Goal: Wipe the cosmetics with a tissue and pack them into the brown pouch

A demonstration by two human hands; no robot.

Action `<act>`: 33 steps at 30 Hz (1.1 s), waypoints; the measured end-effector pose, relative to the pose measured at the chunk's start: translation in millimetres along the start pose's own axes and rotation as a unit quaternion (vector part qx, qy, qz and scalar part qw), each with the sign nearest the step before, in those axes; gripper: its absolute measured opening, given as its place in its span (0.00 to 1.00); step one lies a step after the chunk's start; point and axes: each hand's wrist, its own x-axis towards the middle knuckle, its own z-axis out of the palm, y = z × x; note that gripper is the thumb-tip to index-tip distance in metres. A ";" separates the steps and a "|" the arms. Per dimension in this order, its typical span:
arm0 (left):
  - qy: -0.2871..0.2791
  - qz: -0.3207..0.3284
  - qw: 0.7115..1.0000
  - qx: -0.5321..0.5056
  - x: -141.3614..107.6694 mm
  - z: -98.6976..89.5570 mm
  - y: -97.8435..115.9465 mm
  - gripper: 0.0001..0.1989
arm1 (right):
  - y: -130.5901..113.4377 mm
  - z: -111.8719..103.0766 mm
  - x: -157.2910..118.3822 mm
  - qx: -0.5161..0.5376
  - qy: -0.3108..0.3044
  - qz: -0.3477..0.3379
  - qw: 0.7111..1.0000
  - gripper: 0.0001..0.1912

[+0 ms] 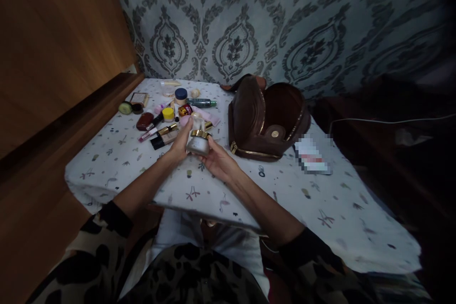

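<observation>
Between my two hands is a small cosmetic jar with a frosted body and a gold band, held just above the table's near half. My left hand is closed against its left side. The fingers of my right hand grip it from the right and below. A pale, see-through part shows above the gold band; I cannot tell whether it belongs to the jar. Just left of my left hand lie a foundation bottle with a black cap and a gold-and-black tube.
An open brown bag with gold zips stands right of my hands. Behind them lie several cosmetics, including a yellow-lidded jar, a blue-lidded jar and a green bottle. A blurred-out flat item lies right of the bag.
</observation>
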 end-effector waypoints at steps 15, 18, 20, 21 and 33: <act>-0.029 0.034 0.998 -0.040 -7.4 15.5 2.1 0.26 | -5.7 -6.3 1.5 0.045 0.005 -0.052 0.998 0.22; -0.033 0.014 0.998 -0.052 -8.8 12.0 5.3 0.29 | -2.9 -4.0 -2.0 -0.036 -0.002 -0.066 0.997 0.25; -0.034 0.006 0.998 -0.059 -8.5 9.5 6.5 0.30 | -0.2 -2.9 -2.2 -0.088 0.012 -0.084 0.993 0.26; -0.032 0.010 0.998 -0.062 -8.1 8.8 6.5 0.30 | 1.0 -2.7 -1.7 -0.114 0.020 -0.100 0.988 0.27; -0.041 -0.018 0.998 -0.043 -5.6 10.5 -4.0 0.25 | -4.7 -6.3 -4.9 -0.440 0.106 -0.318 0.833 0.31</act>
